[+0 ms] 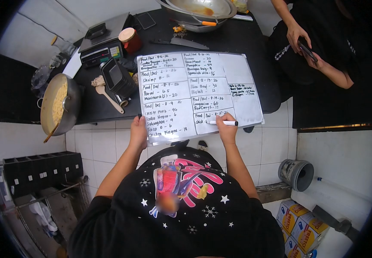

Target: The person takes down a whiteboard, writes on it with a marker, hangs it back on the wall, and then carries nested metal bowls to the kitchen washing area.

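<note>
A whiteboard (164, 96) with handwritten lists in boxes leans over the front edge of the black table. My left hand (138, 131) grips its lower left edge, fingers wrapped round it. In my right hand (226, 129) is a white marker (224, 123) with a black end, its tip side at the lower middle box, beside the word "chick". Part of that line is hidden by the hand and the marker.
On the black table (92, 101) lie a scale (100, 51), black containers (116, 77), a wooden spoon (110, 99), a knife (188, 42) and metal bowls (203, 21). A pan of food (59, 103) stands left. Another person holds a phone (307, 52) at right. A bucket (297, 174) is below.
</note>
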Action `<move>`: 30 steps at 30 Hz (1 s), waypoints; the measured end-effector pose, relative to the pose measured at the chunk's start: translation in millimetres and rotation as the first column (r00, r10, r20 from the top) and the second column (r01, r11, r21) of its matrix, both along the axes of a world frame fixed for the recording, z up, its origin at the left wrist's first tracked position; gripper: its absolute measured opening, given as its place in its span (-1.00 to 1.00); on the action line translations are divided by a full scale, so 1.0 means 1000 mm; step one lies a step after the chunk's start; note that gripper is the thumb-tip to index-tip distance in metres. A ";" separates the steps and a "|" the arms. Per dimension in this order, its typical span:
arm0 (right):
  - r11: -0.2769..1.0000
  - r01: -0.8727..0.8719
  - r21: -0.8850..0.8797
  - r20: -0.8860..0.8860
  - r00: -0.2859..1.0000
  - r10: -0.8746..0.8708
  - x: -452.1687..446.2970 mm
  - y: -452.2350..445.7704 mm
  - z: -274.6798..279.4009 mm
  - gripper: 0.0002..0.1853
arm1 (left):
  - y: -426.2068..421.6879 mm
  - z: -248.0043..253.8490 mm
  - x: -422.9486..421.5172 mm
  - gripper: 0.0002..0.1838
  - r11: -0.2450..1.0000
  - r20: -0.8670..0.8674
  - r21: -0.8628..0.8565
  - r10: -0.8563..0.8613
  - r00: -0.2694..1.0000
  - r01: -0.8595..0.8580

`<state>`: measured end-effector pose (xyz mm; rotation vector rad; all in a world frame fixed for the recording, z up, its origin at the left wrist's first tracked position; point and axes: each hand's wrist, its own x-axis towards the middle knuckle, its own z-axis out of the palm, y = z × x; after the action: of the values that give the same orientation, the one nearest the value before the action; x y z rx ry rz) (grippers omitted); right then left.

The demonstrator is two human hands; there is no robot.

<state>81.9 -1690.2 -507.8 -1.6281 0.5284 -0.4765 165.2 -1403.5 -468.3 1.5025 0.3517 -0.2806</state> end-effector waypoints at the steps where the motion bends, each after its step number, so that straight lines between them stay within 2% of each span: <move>1: 1.000 0.000 0.011 -0.005 1.000 0.000 0.000 0.000 0.000 -0.72 | -0.001 0.001 0.000 -0.80 1.000 -0.003 0.006 0.003 1.000 -0.003; 4: 0.995 0.013 -0.101 0.068 0.998 -0.006 0.003 0.000 -0.001 -0.71 | -0.002 0.004 -0.001 -0.80 1.000 0.001 -0.004 0.013 1.000 -0.013; 13: 0.999 0.032 -0.042 0.031 0.999 -0.031 0.001 0.000 0.002 -0.73 | -0.002 0.002 0.000 -0.80 1.000 0.014 -0.018 0.000 1.000 0.000; 19: 1.000 -0.012 0.025 0.009 1.000 0.012 0.001 -0.001 0.001 -0.72 | -0.001 -0.001 0.001 -0.79 1.000 0.025 -0.010 0.000 1.000 0.000; 22: 0.998 0.050 -0.036 0.022 0.999 -0.049 -0.002 -0.006 -0.002 -0.71 | -0.002 0.007 -0.001 -0.79 1.000 0.017 0.003 -0.010 1.000 0.010; 30: 0.999 0.015 -0.043 -0.004 1.000 -0.015 -0.001 -0.007 -0.006 -0.71 | -0.003 0.007 0.000 -0.79 1.000 0.000 -0.007 -0.006 1.000 0.006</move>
<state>81.1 -1696.8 -513.6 -1.6675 0.5367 -0.4988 165.7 -1406.6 -461.3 1.4966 0.3455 -0.2862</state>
